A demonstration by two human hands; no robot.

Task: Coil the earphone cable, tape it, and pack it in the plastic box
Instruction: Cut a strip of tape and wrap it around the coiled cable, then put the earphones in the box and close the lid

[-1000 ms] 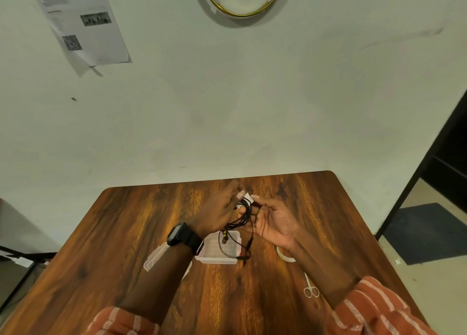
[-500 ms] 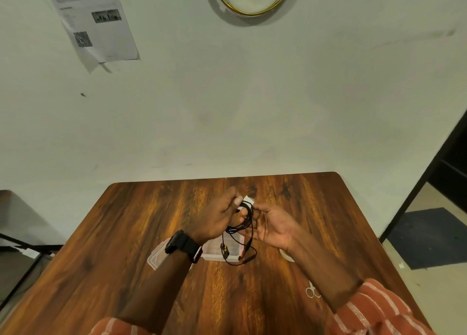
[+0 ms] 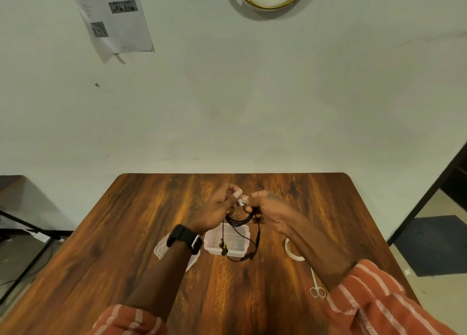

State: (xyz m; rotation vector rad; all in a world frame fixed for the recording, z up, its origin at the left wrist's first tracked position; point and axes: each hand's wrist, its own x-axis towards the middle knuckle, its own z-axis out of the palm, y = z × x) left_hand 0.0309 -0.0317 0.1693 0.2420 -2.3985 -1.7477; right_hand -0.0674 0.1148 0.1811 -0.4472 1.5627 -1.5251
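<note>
The black earphone cable [image 3: 238, 221] hangs as a loose coil between both hands above the table. My left hand [image 3: 214, 208] pinches the top of the coil, and my right hand [image 3: 267, 208] grips it from the other side. A small white piece of tape [image 3: 242, 202] shows between the fingertips of both hands. Loose loops and the earbuds [image 3: 223, 248] dangle down over the clear plastic box [image 3: 214, 241], which stands open on the table right below. Its clear lid [image 3: 161, 248] lies to the left, partly hidden by my left wrist.
A roll of tape [image 3: 290, 252] lies on the wooden table [image 3: 126, 233] under my right forearm. Small scissors [image 3: 317, 288] lie nearer, at the right. The table's far edge meets a white wall, and floor shows past both side edges.
Both hands have closed tighter together around the top of the coil, and my right hand has turned palm down over it. The view has tilted slightly.
</note>
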